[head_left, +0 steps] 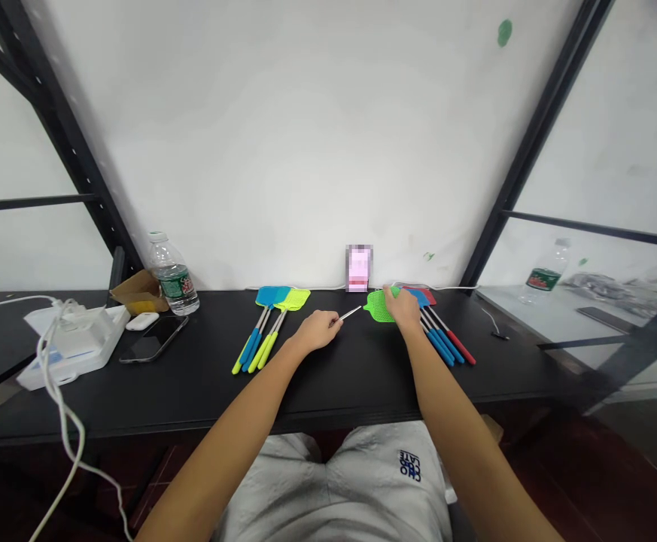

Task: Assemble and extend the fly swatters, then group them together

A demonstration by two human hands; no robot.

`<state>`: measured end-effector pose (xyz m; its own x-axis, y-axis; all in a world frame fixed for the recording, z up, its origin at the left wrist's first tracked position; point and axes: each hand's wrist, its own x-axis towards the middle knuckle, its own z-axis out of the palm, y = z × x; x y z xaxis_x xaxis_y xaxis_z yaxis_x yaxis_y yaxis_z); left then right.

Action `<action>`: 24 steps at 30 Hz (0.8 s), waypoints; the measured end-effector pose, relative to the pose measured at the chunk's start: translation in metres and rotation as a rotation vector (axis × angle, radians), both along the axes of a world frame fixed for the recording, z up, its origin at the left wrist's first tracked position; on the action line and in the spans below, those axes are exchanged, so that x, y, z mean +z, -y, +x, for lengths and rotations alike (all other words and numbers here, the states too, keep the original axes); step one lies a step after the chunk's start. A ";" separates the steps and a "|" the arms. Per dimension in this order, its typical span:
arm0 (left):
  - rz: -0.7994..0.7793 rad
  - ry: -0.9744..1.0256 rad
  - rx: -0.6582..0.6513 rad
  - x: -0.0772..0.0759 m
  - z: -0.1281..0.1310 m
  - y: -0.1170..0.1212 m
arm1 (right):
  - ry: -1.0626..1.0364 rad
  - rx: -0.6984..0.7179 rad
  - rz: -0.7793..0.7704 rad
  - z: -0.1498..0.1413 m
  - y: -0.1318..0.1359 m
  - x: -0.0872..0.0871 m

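Green fly swatter [378, 307] lies crosswise between your hands, long axis nearly level, mesh head to the right, steel shaft [349, 312] running left. Your right hand [403, 307] closes over the head; your left hand [315, 331] pinches the shaft end. Blue and yellow swatters [275, 299] lie left, red and blue swatters [446, 339] right, on the black desk [193, 376].

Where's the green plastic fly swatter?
In the head view, the green plastic fly swatter sits centre-right on the black table, its mesh head under the right hand, its metal shaft running to the left hand, just left of the blue-and-red swatters.
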<state>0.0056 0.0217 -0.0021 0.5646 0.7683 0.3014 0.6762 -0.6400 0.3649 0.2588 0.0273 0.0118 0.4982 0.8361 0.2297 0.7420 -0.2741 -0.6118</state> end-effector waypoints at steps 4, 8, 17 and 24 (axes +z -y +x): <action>-0.005 -0.004 -0.015 0.002 0.000 0.001 | 0.062 -0.088 0.015 -0.005 0.003 0.005; -0.006 0.005 -0.023 0.003 0.000 0.003 | 0.065 -0.086 0.018 -0.007 0.004 0.005; 0.002 0.013 -0.056 0.004 -0.001 0.005 | 0.063 -0.090 -0.008 -0.007 0.003 0.004; -0.019 0.007 -0.119 0.006 -0.002 0.009 | 0.075 -0.084 -0.005 -0.008 0.003 0.003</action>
